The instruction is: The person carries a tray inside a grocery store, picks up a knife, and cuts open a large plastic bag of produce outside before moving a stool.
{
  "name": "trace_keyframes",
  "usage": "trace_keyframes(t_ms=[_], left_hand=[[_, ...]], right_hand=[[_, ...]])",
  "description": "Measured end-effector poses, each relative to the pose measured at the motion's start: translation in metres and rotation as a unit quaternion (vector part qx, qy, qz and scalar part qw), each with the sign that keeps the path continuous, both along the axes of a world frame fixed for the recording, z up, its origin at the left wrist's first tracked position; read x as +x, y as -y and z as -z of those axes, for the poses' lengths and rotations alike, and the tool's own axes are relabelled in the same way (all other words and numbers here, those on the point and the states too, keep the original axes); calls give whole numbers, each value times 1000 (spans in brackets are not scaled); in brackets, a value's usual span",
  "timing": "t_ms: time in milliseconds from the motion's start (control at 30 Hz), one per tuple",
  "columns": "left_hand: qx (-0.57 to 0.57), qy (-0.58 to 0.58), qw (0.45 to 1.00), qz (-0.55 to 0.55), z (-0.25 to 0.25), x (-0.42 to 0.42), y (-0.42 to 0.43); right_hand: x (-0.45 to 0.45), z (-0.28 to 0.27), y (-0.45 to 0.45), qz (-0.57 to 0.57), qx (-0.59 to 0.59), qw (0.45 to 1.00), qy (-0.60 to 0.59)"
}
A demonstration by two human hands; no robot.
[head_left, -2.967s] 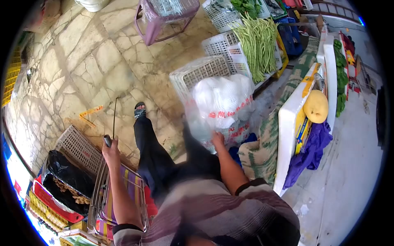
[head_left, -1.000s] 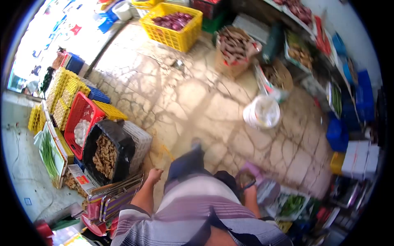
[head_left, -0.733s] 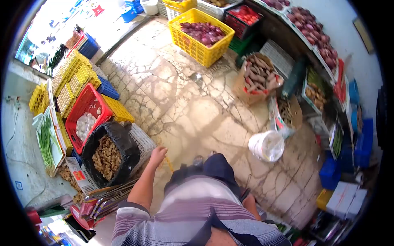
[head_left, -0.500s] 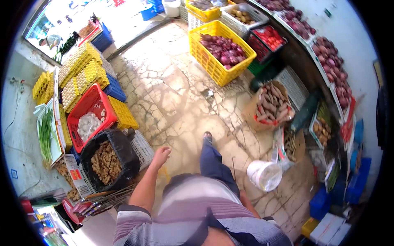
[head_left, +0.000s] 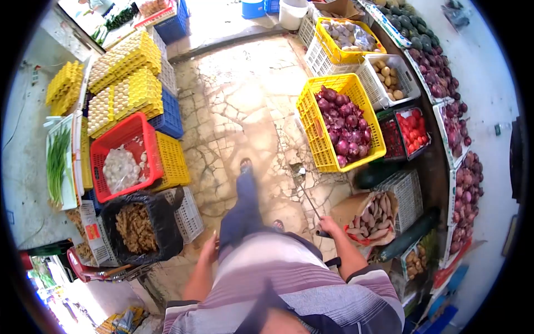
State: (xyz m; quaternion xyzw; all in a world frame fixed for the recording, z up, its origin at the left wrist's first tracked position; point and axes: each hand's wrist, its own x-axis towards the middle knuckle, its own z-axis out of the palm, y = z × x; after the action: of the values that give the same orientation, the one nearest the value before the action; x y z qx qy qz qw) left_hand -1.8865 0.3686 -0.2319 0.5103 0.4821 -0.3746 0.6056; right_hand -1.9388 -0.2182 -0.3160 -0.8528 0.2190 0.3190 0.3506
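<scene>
My right hand (head_left: 329, 225) is closed around the black handle of a thin dark rod (head_left: 310, 201), which points forward and down over the cracked floor. A paper sack of sweet potatoes (head_left: 378, 214) stands just right of it. My left hand (head_left: 209, 249) hangs by my left side with nothing in it, its fingers loosely apart. Nearest to that hand are a white crate (head_left: 189, 216) and a black-lined bin of ginger (head_left: 175, 234). A small pale scrap (head_left: 302, 171) lies on the floor near the rod's far end.
A yellow crate of red onions (head_left: 314, 139) stands ahead on the right, beside a crate of potatoes (head_left: 413, 83) and a box of tomatoes (head_left: 412, 131). On the left are a red basket of garlic (head_left: 104, 189) and stacked egg trays (head_left: 128, 58). Tiled floor (head_left: 222, 122) runs between.
I have stepped forward, and the crates on both sides look closer. My right hand, hidden before, now shows with the rod. My left hand has dropped back to my side.
</scene>
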Motion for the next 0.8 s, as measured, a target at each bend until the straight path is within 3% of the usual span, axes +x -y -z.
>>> trace_keyframes(t_ms=[67,133,200,300,333,400,433,467,533,567,667,767,800], left_hand=[[-72,-2,997,-32,-25,71,31],[-57,12,998,1,-12,148,34],[-107,-56,992,27,-77,248,51],[-90,-15,989,118,-61,355,37],[51,13,986,158,-134,414,60],[118,241,949,163,-98,481,48],[80,263,954,116,-114,522,53],[42,284,956,69,-150,572,67],[-4,347,937,34,-203,665,88],[-11,390,920,45,-221,706,97],[-23,469,880,67,-274,808,124],[-31,507,857,84,-360,899,149],[-12,528,834,162,-392,928,151]], right_hand=[[46,8,3,42,23,999,-3],[109,-46,-11,16,-17,1000,-3],[154,-76,-22,20,-15,996,-87],[241,-83,-21,43,-2,988,-147],[251,-65,-12,19,2,988,-150],[300,-66,-10,-41,-3,984,-175],[304,-40,-3,68,54,979,-183],[304,-1,8,176,112,959,-193],[327,60,37,198,176,945,-191],[343,82,57,12,206,977,-43],[486,43,51,38,141,979,-145],[623,56,64,-2,132,980,-148],[673,53,64,-17,133,981,-143]])
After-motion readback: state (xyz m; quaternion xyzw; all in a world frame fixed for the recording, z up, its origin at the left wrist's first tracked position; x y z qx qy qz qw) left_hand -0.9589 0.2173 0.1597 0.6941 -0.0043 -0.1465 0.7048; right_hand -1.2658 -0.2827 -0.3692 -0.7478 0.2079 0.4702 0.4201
